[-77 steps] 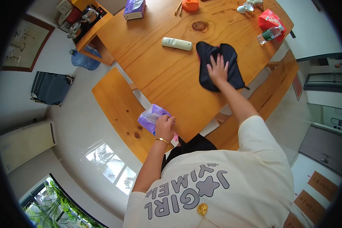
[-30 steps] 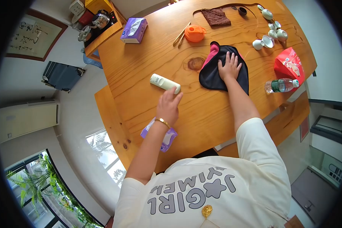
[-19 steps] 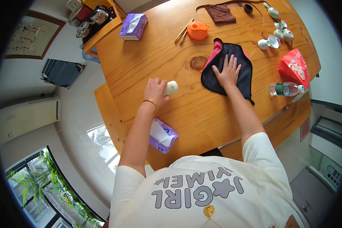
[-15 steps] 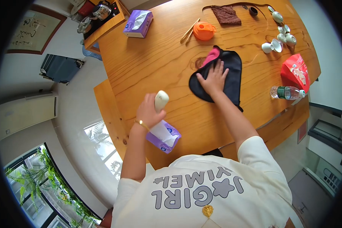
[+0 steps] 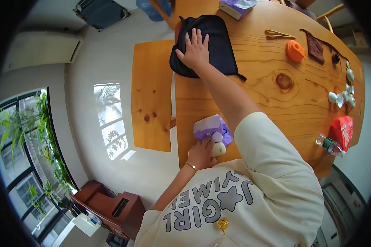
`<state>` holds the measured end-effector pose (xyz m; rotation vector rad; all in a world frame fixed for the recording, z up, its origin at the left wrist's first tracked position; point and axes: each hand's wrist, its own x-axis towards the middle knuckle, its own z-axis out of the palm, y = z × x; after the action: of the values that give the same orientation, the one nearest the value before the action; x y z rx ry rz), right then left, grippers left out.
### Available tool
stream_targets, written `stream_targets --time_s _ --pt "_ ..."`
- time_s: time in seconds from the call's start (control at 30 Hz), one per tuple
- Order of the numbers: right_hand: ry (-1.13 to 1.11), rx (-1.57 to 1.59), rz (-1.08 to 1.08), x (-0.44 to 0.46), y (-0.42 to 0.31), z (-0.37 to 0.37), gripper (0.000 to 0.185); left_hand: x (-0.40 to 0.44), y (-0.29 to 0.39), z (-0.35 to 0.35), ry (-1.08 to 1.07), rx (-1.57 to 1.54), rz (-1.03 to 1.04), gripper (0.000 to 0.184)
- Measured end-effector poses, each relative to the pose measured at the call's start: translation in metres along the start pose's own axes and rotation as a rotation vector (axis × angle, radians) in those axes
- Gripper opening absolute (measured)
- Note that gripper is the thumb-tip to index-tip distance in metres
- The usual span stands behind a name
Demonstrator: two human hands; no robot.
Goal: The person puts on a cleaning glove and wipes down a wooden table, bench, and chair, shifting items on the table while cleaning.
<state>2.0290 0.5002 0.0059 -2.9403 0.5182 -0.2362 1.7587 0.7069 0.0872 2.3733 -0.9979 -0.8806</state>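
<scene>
My right hand (image 5: 196,50) lies flat with spread fingers on a black cloth (image 5: 218,37), at the table's far left corner. A little red shows at the cloth's left edge. My left hand (image 5: 202,153) is wrapped round a pale remote (image 5: 218,150) at the near left edge of the wooden table (image 5: 251,99). Just beyond that hand, touching or nearly touching it, is a purple tissue pack (image 5: 208,125).
Another tissue pack (image 5: 235,9) stands at the far edge. Tongs (image 5: 280,35), an orange lidded container (image 5: 295,51), a brown cloth (image 5: 315,48), white cups (image 5: 336,99), a red bag (image 5: 342,131) and a bottle (image 5: 329,145) lie rightward. A bench (image 5: 152,99) stands left.
The view has turned left. My right hand and the black cloth under it have moved across to the table's left side. My left hand has brought the remote nearer my body, beside the tissue pack.
</scene>
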Motion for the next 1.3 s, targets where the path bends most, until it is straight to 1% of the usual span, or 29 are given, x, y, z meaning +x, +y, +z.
stream_targets --time_s 0.03,0.13,0.2,0.23,0.3,0.33,0.4,0.47,0.57,0.6,0.7,0.73,0.77,0.8,0.83,0.9,0.97,1.07,1.1,1.13,1.17,1.23,1.27,1.3 --pt "-0.010 0.004 -0.020 0.000 -0.010 0.006 0.076 -0.003 -0.005 0.003 0.007 -0.011 -0.019 0.057" --pt "-0.010 -0.008 -0.205 -0.012 -0.029 0.006 0.067 -0.016 -0.016 0.002 0.088 -0.046 0.015 0.057" --pt "-0.069 0.066 -0.340 -0.041 -0.035 -0.004 0.065 -0.029 -0.023 -0.006 0.266 -0.104 0.014 0.056" --pt "-0.098 0.106 -0.403 -0.060 -0.037 -0.007 0.065 -0.036 -0.027 -0.008 0.271 -0.105 0.028 0.056" --pt "-0.106 0.134 -0.446 -0.102 -0.042 -0.012 0.065 -0.056 -0.040 -0.011 0.461 -0.156 -0.018 0.052" --pt "-0.113 0.171 -0.458 -0.125 -0.042 -0.014 0.066 -0.065 -0.045 -0.017 0.457 -0.150 0.006 0.052" --pt "-0.133 0.234 -0.462 -0.172 -0.038 -0.026 0.068 -0.081 -0.055 -0.028 0.563 -0.312 -0.088 0.051" --pt "-0.177 0.278 -0.460 -0.220 -0.027 -0.041 0.072 -0.088 -0.063 -0.034 0.695 -0.399 -0.101 0.051" --pt "-0.242 0.309 -0.492 -0.280 0.007 -0.066 0.076 -0.075 -0.062 -0.052 0.751 -0.531 -0.121 0.052" --pt "-0.242 0.386 -0.482 -0.296 0.024 -0.068 0.077 -0.064 -0.061 -0.055 0.720 -0.537 -0.087 0.052" --pt "-0.238 0.404 -0.357 -0.302 0.085 -0.078 0.081 -0.024 -0.052 -0.062 0.673 -0.487 -0.041 0.049" --pt "-0.138 0.426 -0.286 -0.292 0.108 -0.078 0.081 -0.009 -0.046 -0.065 0.621 -0.328 0.062 0.048" --pt "-0.096 0.387 -0.183 -0.279 0.131 -0.082 0.079 0.007 -0.038 -0.066 0.570 -0.167 0.162 0.048" --pt "-0.023 0.344 -0.071 -0.265 0.157 -0.085 0.077 0.022 -0.029 -0.067 0.524 -0.140 0.218 0.049" --pt "0.040 0.282 0.045 -0.251 0.188 -0.083 0.076 0.037 -0.014 -0.069 0.521 -0.139 0.222 0.049" --pt "0.065 0.121 0.285 -0.236 0.253 -0.085 0.076 0.065 0.018 -0.075 0.462 0.095 0.407 0.050" --pt "0.059 -0.014 0.498 -0.238 0.317 -0.086 0.077 0.089 0.034 -0.070 0.446 0.108 0.421 0.051" --pt "0.075 -0.173 0.730 -0.273 0.406 -0.088 0.073 0.123 0.047 -0.060 0.409 0.124 0.431 0.053" --pt "0.099 -0.167 0.779 -0.288 0.429 -0.090 0.070 0.132 0.050 -0.058 0.395 0.131 0.427 0.054" --pt "0.103 -0.177 0.776 -0.303 0.447 -0.094 0.071 0.138 0.055 -0.058 0.419 0.173 0.399 0.053" --pt "0.105 -0.186 0.774 -0.315 0.460 -0.094 0.071 0.144 0.060 -0.058 0.410 0.172 0.411 0.053" --pt "0.091 -0.199 0.803 -0.326 0.458 -0.099 0.069 0.155 0.069 -0.061 0.380 0.219 0.324 0.052" --pt "0.105 -0.201 0.873 -0.329 0.452 -0.098 0.069 0.157 0.074 -0.063 0.302 0.197 0.256 0.052" --pt "0.118 -0.201 0.944 -0.331 0.441 -0.095 0.069 0.157 0.076 -0.062 0.295 0.198 0.266 0.052"
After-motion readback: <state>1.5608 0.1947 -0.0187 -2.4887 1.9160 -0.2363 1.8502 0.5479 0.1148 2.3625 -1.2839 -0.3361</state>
